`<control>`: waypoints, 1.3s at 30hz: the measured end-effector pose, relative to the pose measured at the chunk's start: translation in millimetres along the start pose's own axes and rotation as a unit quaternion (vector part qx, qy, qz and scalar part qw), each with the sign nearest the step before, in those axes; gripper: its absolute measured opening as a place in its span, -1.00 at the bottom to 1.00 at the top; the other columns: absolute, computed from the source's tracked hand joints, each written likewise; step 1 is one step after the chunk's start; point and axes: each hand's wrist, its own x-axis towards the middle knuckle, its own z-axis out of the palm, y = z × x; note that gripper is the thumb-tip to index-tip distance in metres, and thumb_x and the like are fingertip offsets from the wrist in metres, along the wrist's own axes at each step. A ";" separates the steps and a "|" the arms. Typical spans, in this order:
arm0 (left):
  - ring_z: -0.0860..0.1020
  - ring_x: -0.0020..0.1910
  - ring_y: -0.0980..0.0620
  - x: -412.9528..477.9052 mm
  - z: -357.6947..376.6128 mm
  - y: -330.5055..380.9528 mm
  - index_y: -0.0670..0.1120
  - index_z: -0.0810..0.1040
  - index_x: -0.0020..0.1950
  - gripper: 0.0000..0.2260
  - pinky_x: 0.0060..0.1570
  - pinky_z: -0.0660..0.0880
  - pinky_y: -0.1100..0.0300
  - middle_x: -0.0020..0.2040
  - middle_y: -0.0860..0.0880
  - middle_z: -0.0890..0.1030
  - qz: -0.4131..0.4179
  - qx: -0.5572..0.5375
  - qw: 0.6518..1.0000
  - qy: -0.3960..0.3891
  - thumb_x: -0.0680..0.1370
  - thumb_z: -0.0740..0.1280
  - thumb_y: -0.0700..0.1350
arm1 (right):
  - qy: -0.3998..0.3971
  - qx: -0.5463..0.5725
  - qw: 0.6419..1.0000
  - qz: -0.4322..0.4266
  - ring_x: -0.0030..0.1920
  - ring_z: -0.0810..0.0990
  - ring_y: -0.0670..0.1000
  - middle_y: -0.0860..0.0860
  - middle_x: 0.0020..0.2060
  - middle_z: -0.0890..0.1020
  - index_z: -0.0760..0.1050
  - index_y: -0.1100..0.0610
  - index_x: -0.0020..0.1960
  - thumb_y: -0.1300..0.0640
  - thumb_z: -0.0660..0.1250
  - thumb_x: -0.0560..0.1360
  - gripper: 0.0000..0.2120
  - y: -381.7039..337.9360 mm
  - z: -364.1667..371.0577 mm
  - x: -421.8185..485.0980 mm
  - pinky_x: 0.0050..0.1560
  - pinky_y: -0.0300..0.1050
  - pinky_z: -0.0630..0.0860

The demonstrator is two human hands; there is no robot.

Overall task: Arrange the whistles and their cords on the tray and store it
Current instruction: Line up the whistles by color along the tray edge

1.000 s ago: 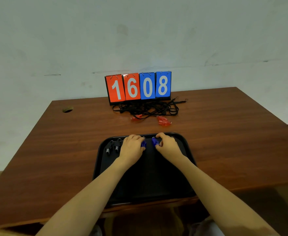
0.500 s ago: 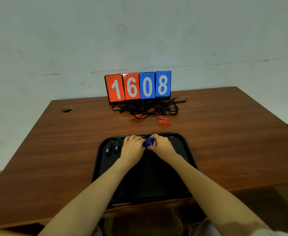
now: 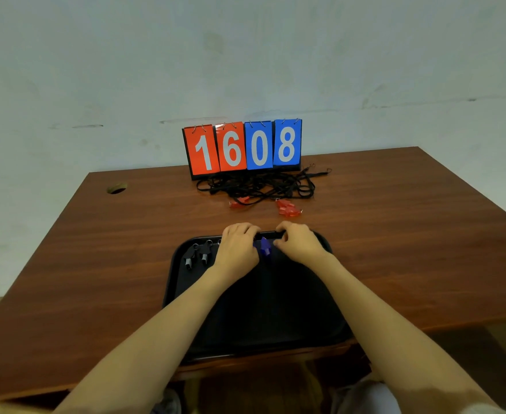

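Observation:
A black tray [image 3: 260, 309] lies at the near edge of the wooden table. Two black whistles [image 3: 198, 256] lie side by side in its far left corner. Blue whistles [image 3: 264, 247] sit at the tray's far edge, close together between my hands. My left hand [image 3: 238, 249] has its fingers curled and holds them from the left. From the right, the fingertips of my right hand [image 3: 298, 243] pinch them. Red whistles [image 3: 287, 209] and a tangle of black cords [image 3: 260, 186] lie on the table beyond the tray.
A flip scoreboard [image 3: 242, 147] reading 1608 stands at the table's back edge, just behind the cords. A round cable hole [image 3: 116, 188] is at the far left of the tabletop. A pale wall rises behind the table.
My hands each held a blue whistle apart, then brought them together at the tray's far edge. They have since drawn slightly apart, leaving the blue whistles showing between them.

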 end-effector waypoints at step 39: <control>0.34 0.31 -0.17 119.9 45.9 31.2 -0.13 0.23 0.42 -0.50 0.26 0.37 0.00 0.36 -0.16 0.31 -0.027 -0.007 0.996 -0.082 0.53 0.32 -0.11 | 0.011 -0.085 0.996 -0.006 0.10 0.50 0.18 0.14 0.08 0.50 0.43 0.15 0.11 0.32 0.23 0.48 -0.78 76.4 -41.8 75.2 0.04 -0.04 0.41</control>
